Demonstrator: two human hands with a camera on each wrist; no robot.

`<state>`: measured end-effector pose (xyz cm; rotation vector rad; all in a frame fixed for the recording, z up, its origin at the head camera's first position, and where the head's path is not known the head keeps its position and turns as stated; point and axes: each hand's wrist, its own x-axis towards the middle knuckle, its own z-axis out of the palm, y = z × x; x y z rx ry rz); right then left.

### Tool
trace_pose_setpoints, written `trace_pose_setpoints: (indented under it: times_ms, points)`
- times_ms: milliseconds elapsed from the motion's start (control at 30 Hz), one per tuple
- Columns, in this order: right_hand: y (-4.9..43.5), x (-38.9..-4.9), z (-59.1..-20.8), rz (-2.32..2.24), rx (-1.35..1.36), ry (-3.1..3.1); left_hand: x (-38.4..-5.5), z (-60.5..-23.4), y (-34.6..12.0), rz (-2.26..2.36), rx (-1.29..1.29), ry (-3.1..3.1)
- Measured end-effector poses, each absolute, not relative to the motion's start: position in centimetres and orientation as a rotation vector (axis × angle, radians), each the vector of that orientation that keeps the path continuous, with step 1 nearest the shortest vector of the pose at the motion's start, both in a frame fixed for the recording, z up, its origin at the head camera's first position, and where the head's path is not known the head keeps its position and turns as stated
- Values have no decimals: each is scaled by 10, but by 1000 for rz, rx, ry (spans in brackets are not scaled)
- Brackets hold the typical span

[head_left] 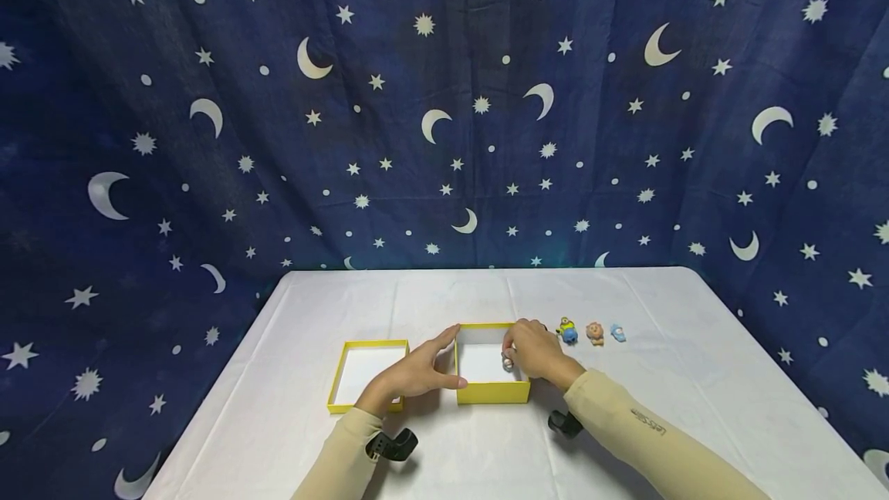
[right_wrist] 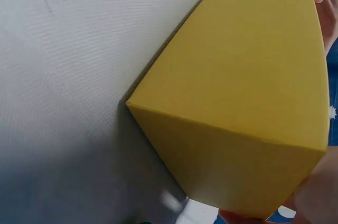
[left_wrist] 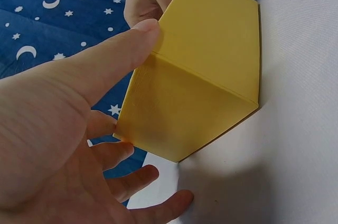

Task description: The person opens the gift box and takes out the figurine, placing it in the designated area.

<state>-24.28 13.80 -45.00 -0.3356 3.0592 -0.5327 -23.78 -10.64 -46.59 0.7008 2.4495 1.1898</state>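
A yellow box (head_left: 493,393) with a white inside stands open-topped on the table. My left hand (head_left: 417,370) rests against its left side, thumb at the front corner and the longer fingers spread towards the back corner. In the left wrist view the thumb touches the yellow box (left_wrist: 195,102) at its top edge. My right hand (head_left: 535,349) reaches over the box's right wall and pinches a small silvery figurine (head_left: 508,363) inside. The figurine's details are too small to make out. The right wrist view shows mostly the yellow box (right_wrist: 237,71), which hides the fingertips.
The shallow yellow-rimmed lid (head_left: 368,343), white inside, lies left of the box, partly behind my left hand. To the right stand a yellow-and-blue minion figurine (head_left: 567,331), an orange-pink figurine (head_left: 595,333) and a light-blue figurine (head_left: 618,332). A white cloth covers the table (head_left: 486,454).
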Motion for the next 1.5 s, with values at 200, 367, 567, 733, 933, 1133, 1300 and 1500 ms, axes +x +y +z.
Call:
trace_pose_setpoints:
  times_ms: [200, 367, 567, 733, 933, 1133, 1300, 1500]
  points:
    - [141, -242, -451, -646, -323, 3086, -238, -467, -107, 1191, 702, 2442]
    - [144, -244, -449, -811, -355, 3089, -239, -468, -107, 1203, 710, 2434]
    - [149, -248, -441, -1095, -371, 3029, -239, -467, -106, 1198, 695, 2438]
    - [155, -250, -435, -1310, -419, 2974, -239, -466, -106, 1186, 688, 2446]
    - [164, -254, -431, -1471, -427, 2880, -239, -466, -106, 1187, 700, 2447]
    - [171, -255, -431, -1561, -467, 2793, -239, -468, -107, 1181, 720, 2450]
    - [173, -255, -430, -1689, -532, 2704, -239, -469, -107, 1185, 727, 2447]
    - [178, -255, -431, -1783, -597, 2617, -240, -469, -107, 1186, 733, 2446]
